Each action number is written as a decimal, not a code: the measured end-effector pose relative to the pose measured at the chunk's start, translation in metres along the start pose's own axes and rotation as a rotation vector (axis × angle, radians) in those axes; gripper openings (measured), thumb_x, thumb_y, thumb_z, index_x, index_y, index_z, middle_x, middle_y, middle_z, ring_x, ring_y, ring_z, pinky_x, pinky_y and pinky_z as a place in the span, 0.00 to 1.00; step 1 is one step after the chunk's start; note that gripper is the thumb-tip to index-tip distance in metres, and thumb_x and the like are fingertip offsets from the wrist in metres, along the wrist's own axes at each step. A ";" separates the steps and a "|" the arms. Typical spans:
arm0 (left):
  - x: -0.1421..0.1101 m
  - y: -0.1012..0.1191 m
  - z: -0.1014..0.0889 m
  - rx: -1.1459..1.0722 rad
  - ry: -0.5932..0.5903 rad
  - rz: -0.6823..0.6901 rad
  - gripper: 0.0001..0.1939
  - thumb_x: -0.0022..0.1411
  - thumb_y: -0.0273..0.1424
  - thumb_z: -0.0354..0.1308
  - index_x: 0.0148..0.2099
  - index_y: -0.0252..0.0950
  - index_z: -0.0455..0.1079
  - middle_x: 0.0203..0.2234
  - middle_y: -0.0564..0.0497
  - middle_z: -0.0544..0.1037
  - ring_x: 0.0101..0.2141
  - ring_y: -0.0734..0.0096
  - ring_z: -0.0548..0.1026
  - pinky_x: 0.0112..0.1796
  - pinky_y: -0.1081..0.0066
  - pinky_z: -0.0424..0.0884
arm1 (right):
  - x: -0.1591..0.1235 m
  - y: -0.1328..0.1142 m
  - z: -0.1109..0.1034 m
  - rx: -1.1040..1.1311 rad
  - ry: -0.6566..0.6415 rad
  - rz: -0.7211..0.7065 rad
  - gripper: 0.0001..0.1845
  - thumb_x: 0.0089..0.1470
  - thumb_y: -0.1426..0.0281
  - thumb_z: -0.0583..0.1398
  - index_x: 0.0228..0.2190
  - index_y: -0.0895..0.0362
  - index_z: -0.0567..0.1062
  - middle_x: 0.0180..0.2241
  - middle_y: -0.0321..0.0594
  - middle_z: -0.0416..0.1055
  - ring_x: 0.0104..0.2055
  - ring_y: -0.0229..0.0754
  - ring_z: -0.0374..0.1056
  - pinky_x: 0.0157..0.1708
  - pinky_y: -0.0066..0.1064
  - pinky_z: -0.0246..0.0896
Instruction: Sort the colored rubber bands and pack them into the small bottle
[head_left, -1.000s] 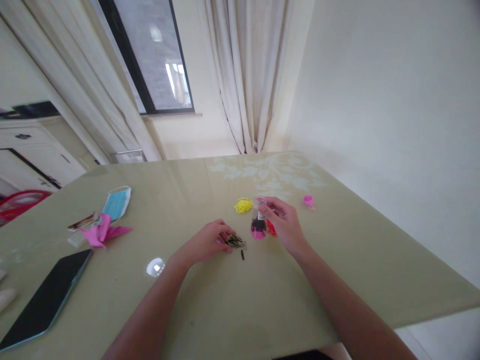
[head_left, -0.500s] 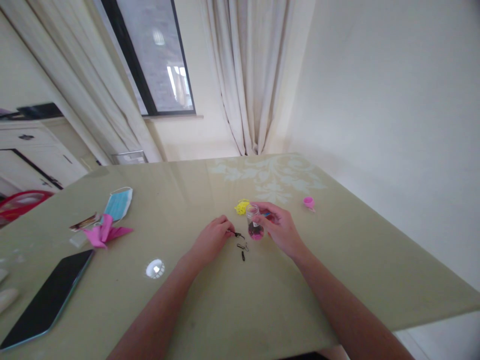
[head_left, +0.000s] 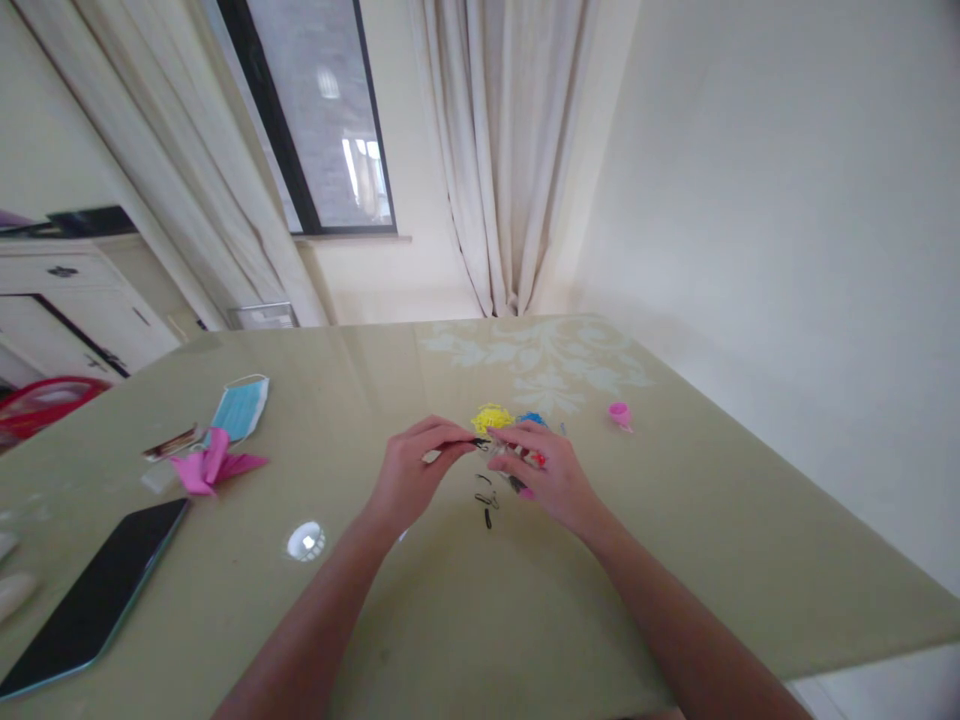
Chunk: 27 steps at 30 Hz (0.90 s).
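1. Centrally, a small clear bottle point(head_left: 516, 484) with black and pink contents tilts over the tabletop point(head_left: 480, 620); any writing on it is too small to read.
2. The right hand point(head_left: 555, 475) has its fingers clamped on the bottle.
3. The left hand point(head_left: 412, 465) has its fingers together on black clips point(head_left: 480, 442), near the bottle's mouth.
4. More loose clips point(head_left: 488, 519) lie below.
5. A yellow pile point(head_left: 492, 417) and blue pile point(head_left: 531, 418) sit just beyond.
6. Well left lie a pink paper bird point(head_left: 212, 465) and a blue mask point(head_left: 240, 410).

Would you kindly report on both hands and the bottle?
Right hand holding bottle, tilted, partly hidden. Left hand pinching small black bits by its mouth. Loose black pieces on table nearby; no obstruction seen.
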<state>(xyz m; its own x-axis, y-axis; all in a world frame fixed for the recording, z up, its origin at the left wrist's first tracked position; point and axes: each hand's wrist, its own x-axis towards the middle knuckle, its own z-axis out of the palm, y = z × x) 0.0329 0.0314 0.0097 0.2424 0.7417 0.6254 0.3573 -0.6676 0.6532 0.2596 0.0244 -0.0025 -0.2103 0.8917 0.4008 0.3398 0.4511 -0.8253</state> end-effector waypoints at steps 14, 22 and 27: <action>-0.007 -0.004 0.003 0.134 -0.102 0.284 0.15 0.75 0.26 0.54 0.56 0.42 0.79 0.48 0.45 0.86 0.46 0.66 0.82 0.48 0.65 0.80 | -0.001 0.002 0.006 -0.040 -0.011 -0.021 0.15 0.58 0.57 0.70 0.47 0.45 0.86 0.43 0.42 0.80 0.47 0.51 0.75 0.52 0.44 0.70; -0.010 -0.005 0.006 0.114 -0.107 0.307 0.18 0.77 0.24 0.50 0.61 0.42 0.75 0.51 0.44 0.84 0.50 0.66 0.81 0.52 0.63 0.79 | -0.001 0.003 0.009 0.007 0.011 -0.013 0.15 0.57 0.56 0.71 0.44 0.48 0.86 0.41 0.43 0.80 0.45 0.50 0.75 0.48 0.42 0.72; -0.013 -0.007 0.014 0.134 -0.039 0.268 0.16 0.77 0.27 0.50 0.59 0.42 0.75 0.50 0.44 0.82 0.50 0.67 0.80 0.52 0.65 0.78 | -0.001 0.004 0.010 0.100 0.074 0.038 0.18 0.56 0.54 0.71 0.45 0.48 0.86 0.41 0.43 0.79 0.41 0.47 0.76 0.43 0.40 0.77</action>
<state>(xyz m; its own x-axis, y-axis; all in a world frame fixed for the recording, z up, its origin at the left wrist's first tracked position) 0.0398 0.0274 -0.0088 0.3780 0.5438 0.7493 0.3911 -0.8274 0.4031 0.2519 0.0247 -0.0099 -0.1298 0.9101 0.3935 0.2527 0.4141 -0.8744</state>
